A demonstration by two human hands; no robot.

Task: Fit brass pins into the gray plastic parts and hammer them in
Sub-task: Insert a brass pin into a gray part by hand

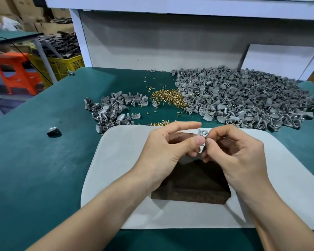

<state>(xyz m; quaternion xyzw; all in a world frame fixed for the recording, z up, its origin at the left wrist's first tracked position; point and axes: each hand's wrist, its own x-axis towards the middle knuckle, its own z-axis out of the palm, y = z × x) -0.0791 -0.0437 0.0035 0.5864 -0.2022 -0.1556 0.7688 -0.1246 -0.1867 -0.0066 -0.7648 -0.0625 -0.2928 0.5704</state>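
Both hands meet above the dark wooden block (194, 185) in the middle of the pale grey mat (120, 160). My left hand (168, 151) pinches a small gray plastic part (201, 133) between thumb and fingers, its index finger stretched out straight. My right hand (237, 151) pinches at the same part from the right; whether it holds a pin is hidden by the fingertips. A heap of brass pins (168, 97) lies beyond the mat. A large pile of gray parts (243, 98) spreads at the back right, a smaller pile (114, 109) at the left.
The bench has a green cover (34, 169). One stray gray part (53, 131) lies at the left. A few brass pins (158, 123) sit at the mat's far edge. A white back panel (161, 38) closes the rear. An orange stool (16, 73) and yellow crate (65, 66) stand off-bench at left.
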